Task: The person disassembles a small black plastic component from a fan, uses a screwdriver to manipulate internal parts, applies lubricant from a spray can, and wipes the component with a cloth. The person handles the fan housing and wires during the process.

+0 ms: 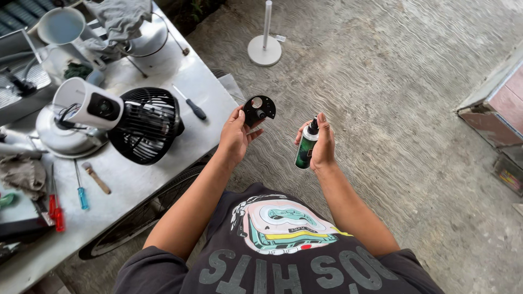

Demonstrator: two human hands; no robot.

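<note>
My left hand (236, 133) holds a small black round plastic part (258, 109) with holes in it, raised over the concrete floor just off the table's edge. My right hand (322, 142) grips a small green spray bottle (306, 148) with a black nozzle on top; my index finger rests on the nozzle, which points toward the black part. The two hands are about a hand's width apart.
On the grey table (163, 174) at left lie a dismantled fan with black grille (146, 125) and white motor housing (87, 106), a black-handled screwdriver (190, 103), blue (80, 190) and red (54, 209) screwdrivers, a small brush (97, 177), rags. A white stand base (265, 50) sits on the floor.
</note>
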